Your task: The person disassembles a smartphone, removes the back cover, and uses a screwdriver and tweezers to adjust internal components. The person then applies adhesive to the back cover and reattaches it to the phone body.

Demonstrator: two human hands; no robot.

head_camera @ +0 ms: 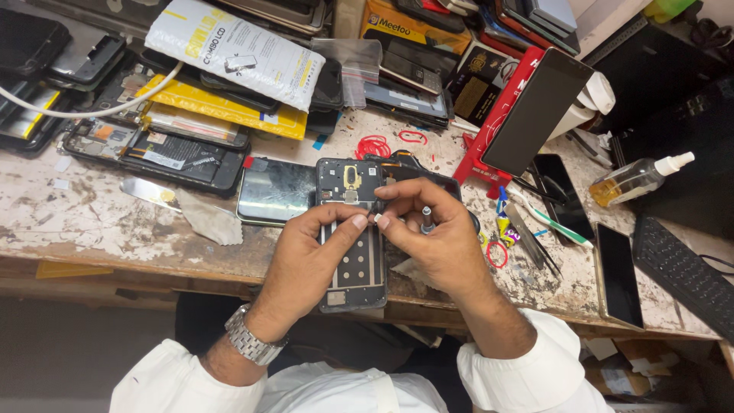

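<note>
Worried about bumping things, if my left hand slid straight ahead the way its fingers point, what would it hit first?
Likely the right hand: the left hand points up-right, its fingertips nearly touching the right fingertips over the opened phone frame.

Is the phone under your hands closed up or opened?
Opened: the phone frame lies with bare inner parts and camera cutout showing, steadied by the left hand; the right hand grips a screwdriver.

White long sleeves are worn on both arms, the cuffs turned back into thick rolls well short of the wrists. A silver metal-link wristwatch (252,339) is seen on the left wrist. Both hands are bare, the left hand (310,264) and the right hand (436,241) alike.
</note>
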